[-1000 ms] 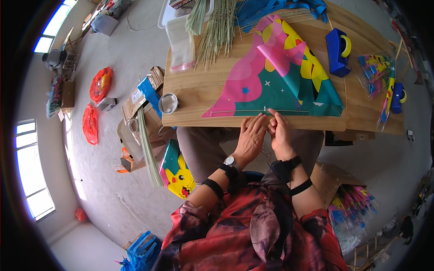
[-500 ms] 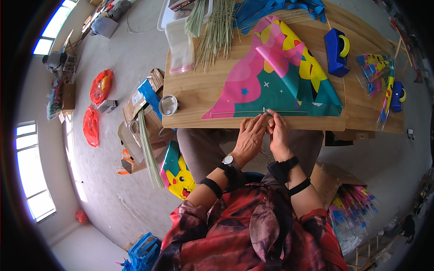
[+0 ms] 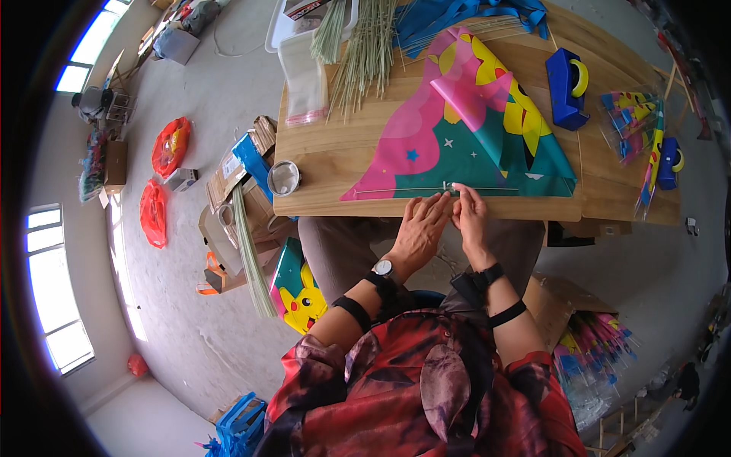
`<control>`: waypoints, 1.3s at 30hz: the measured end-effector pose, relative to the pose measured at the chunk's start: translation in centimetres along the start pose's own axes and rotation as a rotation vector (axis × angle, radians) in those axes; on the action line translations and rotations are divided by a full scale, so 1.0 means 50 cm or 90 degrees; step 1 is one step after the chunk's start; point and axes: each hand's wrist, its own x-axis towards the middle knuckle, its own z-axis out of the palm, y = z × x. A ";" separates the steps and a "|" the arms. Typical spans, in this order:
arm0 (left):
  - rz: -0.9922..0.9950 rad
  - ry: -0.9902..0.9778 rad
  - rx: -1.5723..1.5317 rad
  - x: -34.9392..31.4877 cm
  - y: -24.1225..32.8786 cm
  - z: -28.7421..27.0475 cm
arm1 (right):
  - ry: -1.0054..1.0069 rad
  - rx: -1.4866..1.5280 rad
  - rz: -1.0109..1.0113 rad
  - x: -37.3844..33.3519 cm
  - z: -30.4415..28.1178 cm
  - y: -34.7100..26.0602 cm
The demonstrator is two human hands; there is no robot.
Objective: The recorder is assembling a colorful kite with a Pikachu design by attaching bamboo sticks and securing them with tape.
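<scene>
A pink, green and yellow cartoon-printed kite sheet (image 3: pixel 476 145) lies on the wooden table, its upper part folded over. Along its near edge runs a thin pale rod (image 3: pixel 396 190), with a small white piece (image 3: pixel 448 184) near the rod's middle. My left hand (image 3: pixel 420 222) rests at the table's front edge, fingers stretched out and tips touching the sheet's near edge below the white piece. Just right of it, my right hand (image 3: pixel 470 215) has thumb and index finger drawn together at the rod. What sits between those fingertips is too small to make out.
A blue tape dispenser (image 3: pixel 567 90) stands right of the sheet, and a second one (image 3: pixel 669 164) farther right. Bundled thin sticks (image 3: pixel 365 65) and blue strips (image 3: pixel 476 11) lie at the back. A round clear container (image 3: pixel 284 177) sits at the left corner.
My right hand has shifted slightly to the right, away from the small white piece, which shows more now. My left hand stays nearly in place.
</scene>
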 end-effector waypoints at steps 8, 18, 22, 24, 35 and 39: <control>0.002 0.005 -0.005 -0.003 -0.005 0.000 | 0.065 -0.382 -0.247 0.007 -0.013 -0.033; 0.004 0.014 -0.017 -0.002 0.001 0.000 | 0.094 -0.807 -0.531 0.048 -0.014 -0.066; 0.001 0.029 -0.021 -0.002 0.001 0.005 | 0.115 -0.803 -0.439 0.054 -0.012 -0.064; 0.001 0.008 -0.014 -0.003 -0.002 0.004 | 0.126 -0.811 -0.443 0.056 -0.007 -0.068; 0.007 0.022 -0.020 -0.001 0.002 -0.005 | 0.130 -0.812 -0.389 0.078 -0.004 -0.075; 0.015 0.019 -0.020 -0.003 0.001 -0.002 | 0.128 -0.775 -0.398 0.107 -0.033 -0.057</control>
